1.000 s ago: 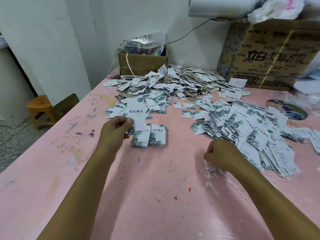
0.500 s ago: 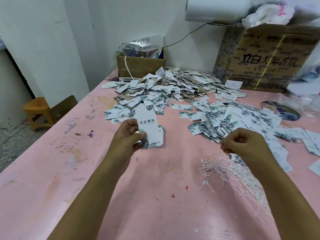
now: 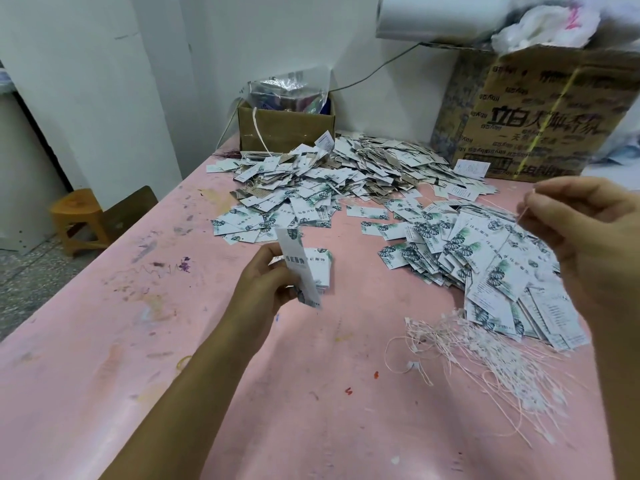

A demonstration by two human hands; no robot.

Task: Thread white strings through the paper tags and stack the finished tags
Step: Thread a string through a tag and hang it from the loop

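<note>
Paper tag (image 3: 299, 268), white with a leaf print, pinched between thumb and fingers of the left hand (image 3: 263, 282), raised edge-on above the pink table (image 3: 173, 341), just in front of a small stack of tags (image 3: 322, 268). Thin white string (image 3: 523, 211) pinched at the fingertips of the right hand (image 3: 588, 244), held up well apart from the tag, over the loose tags (image 3: 485, 258) spread at right. Bundle of white strings (image 3: 485, 351) lying on the table below that hand, touching the spread's near edge. Larger heap of tags (image 3: 346, 171) farther back, before a small cardboard box (image 3: 287, 129) and a printed carton (image 3: 547, 116). Wooden stool (image 3: 78, 216) on the floor at left.
</note>
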